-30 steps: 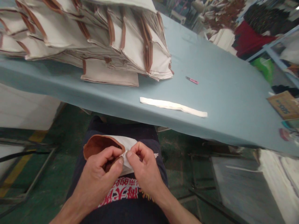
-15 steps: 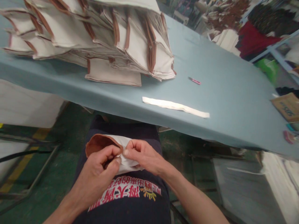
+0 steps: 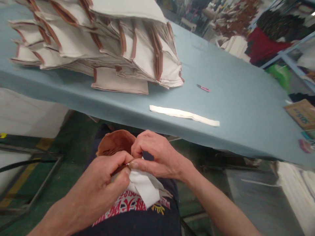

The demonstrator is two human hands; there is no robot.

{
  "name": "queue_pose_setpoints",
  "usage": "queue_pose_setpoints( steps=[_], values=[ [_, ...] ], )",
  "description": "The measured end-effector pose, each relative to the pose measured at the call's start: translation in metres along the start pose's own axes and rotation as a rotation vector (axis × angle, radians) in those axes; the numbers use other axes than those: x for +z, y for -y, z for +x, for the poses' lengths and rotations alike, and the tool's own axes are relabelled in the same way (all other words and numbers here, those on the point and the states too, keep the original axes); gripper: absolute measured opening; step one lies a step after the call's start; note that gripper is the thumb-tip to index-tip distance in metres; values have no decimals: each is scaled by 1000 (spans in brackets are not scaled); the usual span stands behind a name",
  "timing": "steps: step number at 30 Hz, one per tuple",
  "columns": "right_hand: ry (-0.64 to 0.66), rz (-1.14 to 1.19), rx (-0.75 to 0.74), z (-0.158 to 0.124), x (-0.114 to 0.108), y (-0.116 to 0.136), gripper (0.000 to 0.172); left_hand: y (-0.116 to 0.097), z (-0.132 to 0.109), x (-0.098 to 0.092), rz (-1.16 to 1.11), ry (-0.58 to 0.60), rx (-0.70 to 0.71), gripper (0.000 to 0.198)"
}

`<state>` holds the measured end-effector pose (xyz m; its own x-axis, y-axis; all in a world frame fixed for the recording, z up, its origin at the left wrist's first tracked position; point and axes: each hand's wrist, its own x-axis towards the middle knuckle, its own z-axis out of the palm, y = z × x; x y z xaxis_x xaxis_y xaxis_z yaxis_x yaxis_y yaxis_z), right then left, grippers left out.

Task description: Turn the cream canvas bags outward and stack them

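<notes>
The left hand [image 3: 108,179] and right hand [image 3: 157,155] each pinched one edge of a cloth pouch [image 3: 118,140]. Its brown mouth gaped beyond the left.

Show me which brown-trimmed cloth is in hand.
The cloth off the table, pinched by both the left hand and right hand; the others lie in the pile on the table.
</notes>
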<state>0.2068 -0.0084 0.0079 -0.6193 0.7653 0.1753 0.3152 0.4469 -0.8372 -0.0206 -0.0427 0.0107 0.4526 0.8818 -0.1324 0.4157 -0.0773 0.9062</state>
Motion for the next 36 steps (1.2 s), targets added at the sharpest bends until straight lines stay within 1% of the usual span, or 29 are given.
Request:
queue_pose_setpoints(
  steps=[3,7,11,14,16,18,20,22,24,27,29,33,36],
  values=[
    [15,-197,-30,1,1,4,48,-3,-2,3,141,-42,40,30],
    [-32,-365,-53,0,11,-4,44,7,2,13,278,-58,144,31],
    [-97,-518,-72,-2,27,-27,43,24,14,21,336,-49,110,23],
    [-103,-619,-28,-3,37,-38,45,28,22,19,335,-35,78,22],
    [-99,-550,37,-5,38,-38,49,26,26,13,294,-1,87,23],
    [-97,-367,84,-7,34,-34,55,21,28,6,234,47,122,26],
    [-86,-162,106,-10,27,-28,60,16,29,1,187,82,177,29],
    [-64,-28,126,-14,16,-22,65,11,28,-2,156,91,214,31],
    [-42,31,151,-16,6,-16,69,7,26,-2,116,96,214,30],
    [3,43,175,-17,-8,-6,71,2,22,-1,64,70,151,25],
    [50,31,194,-17,-14,2,67,1,20,-1,30,56,132,20],
    [115,-49,203,-17,-16,10,45,2,16,-1,10,60,177,13],
    [124,7,185,-20,-12,9,43,3,14,-2,39,53,189,15]
  ],
)
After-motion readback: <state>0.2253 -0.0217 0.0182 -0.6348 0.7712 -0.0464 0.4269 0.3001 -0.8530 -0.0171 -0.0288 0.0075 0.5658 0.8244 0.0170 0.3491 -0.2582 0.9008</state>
